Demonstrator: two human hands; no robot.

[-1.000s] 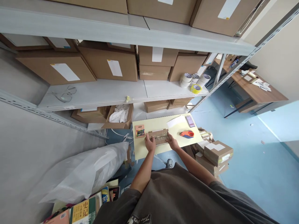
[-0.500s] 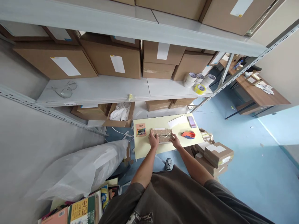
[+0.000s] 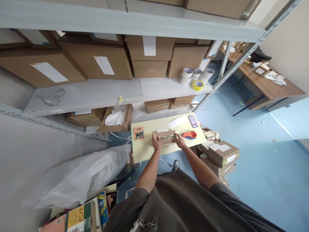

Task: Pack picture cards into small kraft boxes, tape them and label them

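Note:
A small cardboard box [image 3: 166, 137] with shiny clear tape along its top lies on the pale yellow table [image 3: 142, 153]. My left hand [image 3: 156, 142] grips its left end, thumb on top. At the right end, my right hand [image 3: 180, 141] has its fingers closed on the box's edge and tape. Just right of that hand rests an orange and blue tape dispenser [image 3: 189, 135]. A pink booklet [image 3: 138, 133] with a picture lies to the left. Behind the box are a white paper sheet [image 3: 178, 121] and a purple-screened phone [image 3: 193, 121].
Grey shelving [image 3: 108, 96] with large cartons stands beyond the table. Tape rolls [image 3: 198, 85] and glasses [image 3: 53, 97] sit on its shelf. Stacked parcels [image 3: 223, 153] are on the floor at right. A white plastic sack [image 3: 84, 177] and books [image 3: 79, 216] are at left.
My view has shifted a little, so the table and shelf appear further left. Both hands stay on the box; the left hand's thumb now lies more over its top.

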